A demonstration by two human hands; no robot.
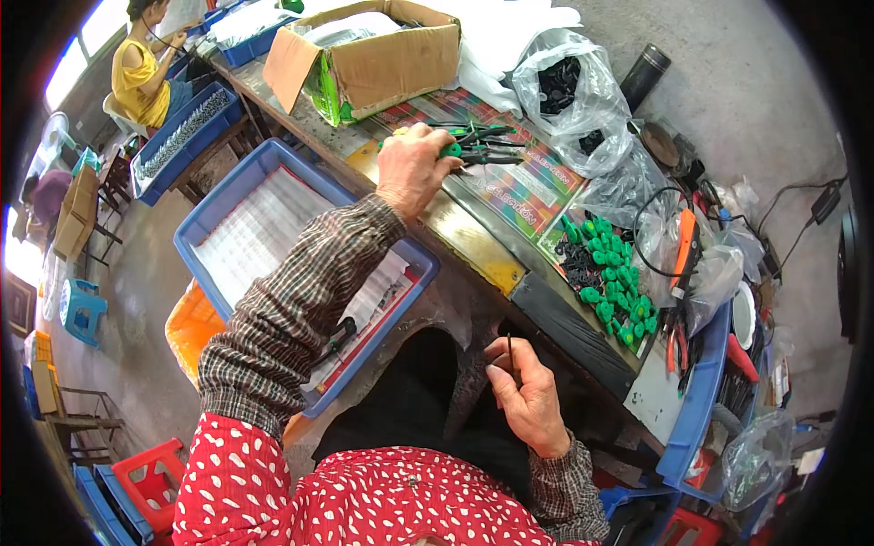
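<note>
My left hand reaches across to the bench top, its fingers curled over a green-and-black piece. Beside those fingers lies a small heap of black, long-jawed pieces with green parts. Close to my lap, my right hand pinches a thin dark rod that points upward. Under my left forearm sits a blue tray lined with printed paper, with a single black piece near its close end. Many small green parts are piled on the bench to the right, with small black parts at their left.
An open cardboard box stands at the bench's far side. Plastic bags, a dark flask and an orange-handled tool with a cable lie to the right. A person in yellow sits far left, near a blue bin.
</note>
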